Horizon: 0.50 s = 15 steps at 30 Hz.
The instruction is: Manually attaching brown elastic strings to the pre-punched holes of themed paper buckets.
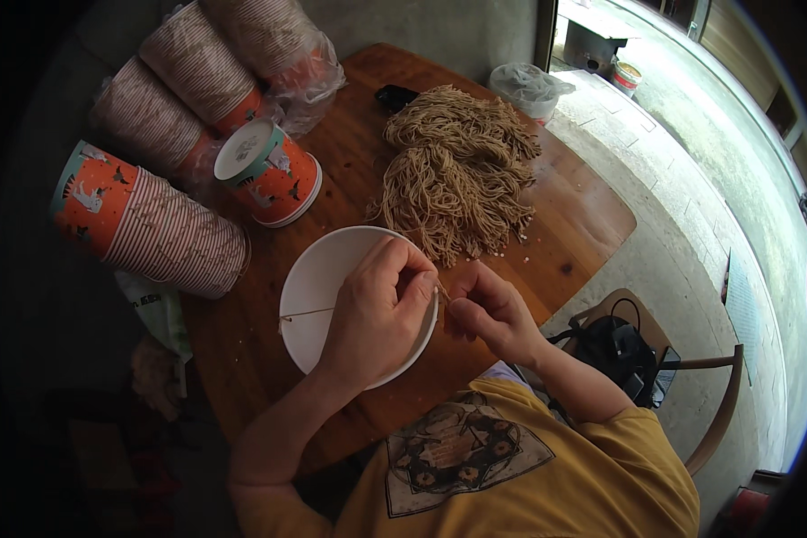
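Cord [309, 313]: across bucket [308, 273]; tighten gently, avoiding dents.
Left hand [378, 300]: pinching cord.
Right hand [495, 316]: pinching cord just outside.

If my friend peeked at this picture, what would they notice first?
Probably the tangled heap of tan string on the far side of the brown wooden table. Next might come the stacks of nested orange-and-white paper tubs at the left. Nearer, the left hand and right hand seem to pinch thin tan string at the right rim of a round white tub.

no readable text, no legible numbers
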Motion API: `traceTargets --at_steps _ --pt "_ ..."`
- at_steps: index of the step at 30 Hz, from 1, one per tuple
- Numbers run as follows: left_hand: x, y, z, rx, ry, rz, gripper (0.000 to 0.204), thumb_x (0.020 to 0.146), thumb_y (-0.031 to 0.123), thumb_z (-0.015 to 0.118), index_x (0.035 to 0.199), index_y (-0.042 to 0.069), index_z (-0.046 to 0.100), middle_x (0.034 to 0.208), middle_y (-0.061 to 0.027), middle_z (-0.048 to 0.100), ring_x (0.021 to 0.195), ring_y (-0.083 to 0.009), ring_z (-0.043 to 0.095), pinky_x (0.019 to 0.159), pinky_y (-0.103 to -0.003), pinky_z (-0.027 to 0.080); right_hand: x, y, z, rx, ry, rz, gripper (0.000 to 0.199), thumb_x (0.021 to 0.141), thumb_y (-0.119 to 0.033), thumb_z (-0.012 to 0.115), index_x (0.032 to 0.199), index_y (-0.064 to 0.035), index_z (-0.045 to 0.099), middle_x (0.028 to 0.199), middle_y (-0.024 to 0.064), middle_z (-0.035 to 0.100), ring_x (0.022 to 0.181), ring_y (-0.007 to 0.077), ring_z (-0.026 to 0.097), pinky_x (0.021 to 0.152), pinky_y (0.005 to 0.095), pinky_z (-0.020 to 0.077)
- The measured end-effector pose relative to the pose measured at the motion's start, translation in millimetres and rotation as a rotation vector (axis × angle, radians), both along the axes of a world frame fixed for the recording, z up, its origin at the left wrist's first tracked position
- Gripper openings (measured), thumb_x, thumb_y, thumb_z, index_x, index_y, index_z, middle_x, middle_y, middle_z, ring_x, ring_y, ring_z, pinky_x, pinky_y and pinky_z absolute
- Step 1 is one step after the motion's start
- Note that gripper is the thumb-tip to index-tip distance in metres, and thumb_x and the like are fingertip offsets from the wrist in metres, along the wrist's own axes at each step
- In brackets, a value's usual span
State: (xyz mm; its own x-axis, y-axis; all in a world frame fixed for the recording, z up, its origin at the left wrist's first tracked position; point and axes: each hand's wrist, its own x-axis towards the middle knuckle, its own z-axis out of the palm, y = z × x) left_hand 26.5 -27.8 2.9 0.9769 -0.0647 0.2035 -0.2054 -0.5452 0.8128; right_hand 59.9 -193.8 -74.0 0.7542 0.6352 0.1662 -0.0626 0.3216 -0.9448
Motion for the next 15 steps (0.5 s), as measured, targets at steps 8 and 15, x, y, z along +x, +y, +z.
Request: traceTargets --at_steps 8,15 --pt "-4.2 15.8 1.1 0.192 -0.069 -0.007 0.009 0.085 0.005 0.055 0.092 0.001 0.052 0.089 -0.0119 0.056 0.08 -0.0288 0.06 0.07 -0.038 0.048 14.1 -11.5 3.7 -0.071 -0.28 -0.061 0.004 0.086 -0.005 0.052 0.085 -0.0043 0.048 0.077 0.0061 0.06 0.065 0.0085 0.056 0.057 0.0215 0.0444" --pt "-9.7 25.6 -2.9 0.402 -0.025 -0.031 0.007 0.085 0.005 0.056 0.09 0.002 0.053 0.089 -0.0123 0.055 0.081 -0.0317 0.059 0.068 -0.041 0.047 28.8 -26.0 17.6 -0.168 -0.996 -0.114 0.008 0.071 0.001 0.05 0.074 -0.0033 0.056 0.084 0.0119 0.061 0.072 0.0224 0.061 0.063 0.03 0.0484"
